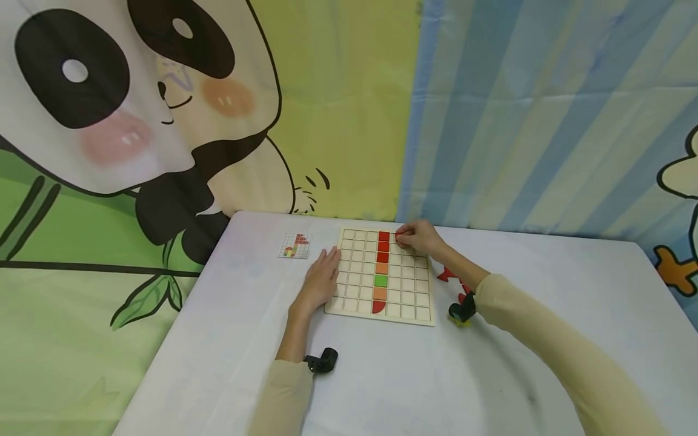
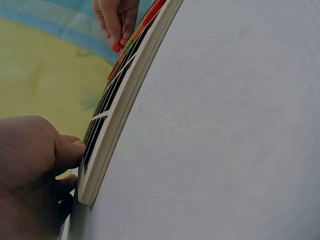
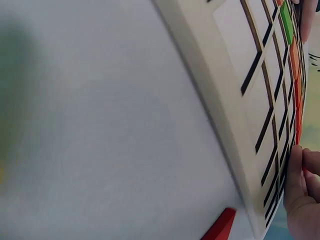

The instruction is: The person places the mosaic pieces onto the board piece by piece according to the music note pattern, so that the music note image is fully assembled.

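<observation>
On the table lies a pale wooden grid board [image 1: 354, 303] with one column of coloured pieces: red squares [image 1: 384, 246] at the far end, then orange, a green square [image 1: 380, 281], orange, and a rounded red piece [image 1: 378, 307] at the near end. My right hand [image 1: 420, 237] pinches a small red piece [image 2: 118, 48] over the far edge, just right of the red squares. Fingers cover most of that piece. Along the board's left edge rests my left hand [image 1: 320, 275], fingers stretched forward and thumb [image 2: 70, 150] touching the rim.
A small picture card [image 1: 295, 246] with a coloured grid pattern lies left of the board. Loose red pieces [image 1: 447, 274] and a yellow-green piece [image 1: 460, 323] lie to the right, partly under my right forearm. A printed cloth backdrop [image 1: 338, 121] rises behind the table.
</observation>
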`<state>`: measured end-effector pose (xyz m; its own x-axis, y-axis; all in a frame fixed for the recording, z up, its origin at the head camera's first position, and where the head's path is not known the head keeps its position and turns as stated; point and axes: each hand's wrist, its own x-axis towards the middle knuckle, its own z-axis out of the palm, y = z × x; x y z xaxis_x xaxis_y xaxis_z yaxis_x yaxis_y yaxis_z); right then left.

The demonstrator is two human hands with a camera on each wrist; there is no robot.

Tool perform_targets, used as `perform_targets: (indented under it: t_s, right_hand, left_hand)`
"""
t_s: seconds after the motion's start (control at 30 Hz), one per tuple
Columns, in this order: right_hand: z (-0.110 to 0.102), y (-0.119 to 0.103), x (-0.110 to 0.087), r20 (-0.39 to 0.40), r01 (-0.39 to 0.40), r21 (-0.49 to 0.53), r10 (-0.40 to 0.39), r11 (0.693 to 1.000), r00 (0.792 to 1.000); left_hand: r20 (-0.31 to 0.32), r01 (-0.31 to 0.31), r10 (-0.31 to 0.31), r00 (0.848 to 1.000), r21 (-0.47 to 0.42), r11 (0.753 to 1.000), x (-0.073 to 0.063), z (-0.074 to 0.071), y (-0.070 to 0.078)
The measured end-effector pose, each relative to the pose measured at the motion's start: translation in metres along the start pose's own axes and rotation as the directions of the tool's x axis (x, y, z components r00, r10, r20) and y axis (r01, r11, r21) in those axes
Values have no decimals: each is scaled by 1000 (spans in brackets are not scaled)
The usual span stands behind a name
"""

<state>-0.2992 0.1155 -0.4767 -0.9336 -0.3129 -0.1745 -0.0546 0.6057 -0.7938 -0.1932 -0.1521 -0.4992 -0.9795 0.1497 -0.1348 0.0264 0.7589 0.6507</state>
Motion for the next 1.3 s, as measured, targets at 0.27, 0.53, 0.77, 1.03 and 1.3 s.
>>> perform_targets:
  t_s: [0.27,0.53,0.77,1.03,1.3]
  right_hand:
    - [5,-3,8,5,38,-30,-38,999,999]
    - [8,-7,8,16,27,-44,-26,999,1000]
    - [4,-14,11,48,26,-123,-20,992,999]
    - [2,-14,15,91,67,-228,-47,971,995]
    - [3,-23,14,92,115,-379,-86,918,992]
  left_hand:
    - [-1,-11,11,1000,-1,1000,-2,-1,0]
    - [0,-10,10,1000,-2,1000,-3,-1,0]
    - [4,-8,8,1000,-5,1000,-3,-3,1]
    - [14,-11,11,1000,4,1000,-2,-3,2]
    - [14,-5,5,1000,-15,1000,-1,-2,0]
